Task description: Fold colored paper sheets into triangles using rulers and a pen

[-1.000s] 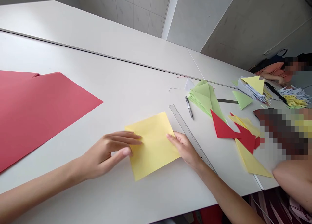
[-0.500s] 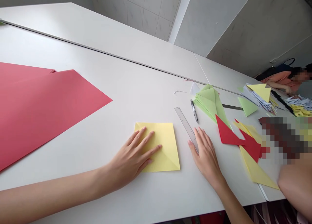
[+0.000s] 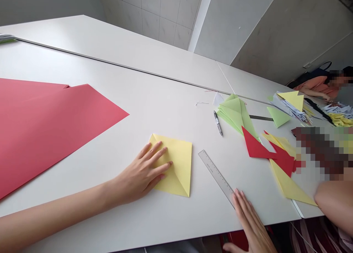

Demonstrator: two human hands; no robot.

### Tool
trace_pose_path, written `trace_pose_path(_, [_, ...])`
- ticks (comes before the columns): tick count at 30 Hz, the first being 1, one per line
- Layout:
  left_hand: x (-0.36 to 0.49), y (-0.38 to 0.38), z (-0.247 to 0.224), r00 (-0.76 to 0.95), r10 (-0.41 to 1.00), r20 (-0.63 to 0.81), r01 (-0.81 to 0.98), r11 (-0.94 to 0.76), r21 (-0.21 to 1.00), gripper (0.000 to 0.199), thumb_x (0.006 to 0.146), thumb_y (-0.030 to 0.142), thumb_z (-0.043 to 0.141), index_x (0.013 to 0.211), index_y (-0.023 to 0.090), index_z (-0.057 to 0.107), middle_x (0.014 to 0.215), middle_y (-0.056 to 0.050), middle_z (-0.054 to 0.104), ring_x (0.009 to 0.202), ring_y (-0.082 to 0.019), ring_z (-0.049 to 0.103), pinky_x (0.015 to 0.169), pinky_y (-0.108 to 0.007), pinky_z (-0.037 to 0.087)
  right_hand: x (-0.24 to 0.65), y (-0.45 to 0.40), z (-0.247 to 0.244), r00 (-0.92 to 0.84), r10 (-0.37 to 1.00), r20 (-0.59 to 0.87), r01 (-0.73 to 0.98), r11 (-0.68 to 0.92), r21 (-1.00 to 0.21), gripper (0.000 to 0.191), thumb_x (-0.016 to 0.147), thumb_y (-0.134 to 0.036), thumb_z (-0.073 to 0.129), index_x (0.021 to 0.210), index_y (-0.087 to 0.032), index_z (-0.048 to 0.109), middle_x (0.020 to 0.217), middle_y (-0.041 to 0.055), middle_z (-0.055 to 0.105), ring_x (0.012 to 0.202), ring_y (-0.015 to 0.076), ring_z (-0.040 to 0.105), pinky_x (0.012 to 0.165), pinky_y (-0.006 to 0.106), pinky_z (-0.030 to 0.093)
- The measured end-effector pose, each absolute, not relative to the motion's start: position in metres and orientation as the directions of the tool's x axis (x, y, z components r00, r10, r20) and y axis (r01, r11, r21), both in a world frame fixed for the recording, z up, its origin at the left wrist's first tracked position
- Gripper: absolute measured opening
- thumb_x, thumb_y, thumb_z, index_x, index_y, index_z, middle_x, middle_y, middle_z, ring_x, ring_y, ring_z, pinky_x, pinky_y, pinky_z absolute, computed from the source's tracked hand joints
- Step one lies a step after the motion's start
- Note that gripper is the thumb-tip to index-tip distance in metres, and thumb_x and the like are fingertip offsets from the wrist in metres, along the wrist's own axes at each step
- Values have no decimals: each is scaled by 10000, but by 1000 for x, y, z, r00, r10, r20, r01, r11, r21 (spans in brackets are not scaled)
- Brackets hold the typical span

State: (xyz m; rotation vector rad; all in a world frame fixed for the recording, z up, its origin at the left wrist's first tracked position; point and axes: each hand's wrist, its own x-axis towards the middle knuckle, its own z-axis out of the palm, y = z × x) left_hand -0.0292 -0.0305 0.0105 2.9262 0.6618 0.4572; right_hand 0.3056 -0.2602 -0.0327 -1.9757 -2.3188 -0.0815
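A yellow paper square (image 3: 180,165) with creases lies on the white table. My left hand (image 3: 150,170) rests flat on its left part, fingers spread. To the right, my right hand (image 3: 249,218) is at the near table edge, its fingertips on the lower end of a clear ruler (image 3: 216,176). The thumb stands apart from the other fingers, which are stretched out. The ruler lies slanted on the table, apart from the yellow paper. A pen (image 3: 218,123) lies beyond the ruler.
Large red folded sheets (image 3: 55,124) cover the left. Green folded papers (image 3: 234,111), red pieces (image 3: 255,146) and yellow pieces (image 3: 289,187) lie at right. Another person's arm (image 3: 335,205) is at the right edge; a person in orange (image 3: 314,86) sits farther back.
My right hand and the ruler have moved toward the near table edge. The yellow paper has turned slightly and shifted left with my left hand.
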Motion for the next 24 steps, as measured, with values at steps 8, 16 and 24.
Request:
trace_pose_path(8, [-39,-26,18,893,385,233,358,-921,151,625,904,62,406,1471,320,353,1468,-88,404,1436,-321,239,1133,-567,296,326,-262,3,-182,958,220,969,212,-123,690,872,-3,302,1524,-227,270,1422,15,523,1233,146,566,912,190,554])
trace_pose_path(16, [-35,-14,19,922,301,243,236,-935,263,568,890,5,387,1327,329,546,1435,-52,455,1401,-237,328,1127,-483,357,261,-170,21,-158,945,286,947,227,-227,609,940,-37,378,1482,-314,356,1183,110,586,989,207,614,751,335,576])
trace_pose_path(24, [-28,-31,25,865,443,238,344,-866,363,480,892,-15,355,1170,260,633,1244,-68,589,1206,-233,518,920,-370,531,250,-141,4,-265,935,237,938,307,-161,567,913,-29,463,1439,-241,444,1254,123,581,1174,274,539,945,494,520])
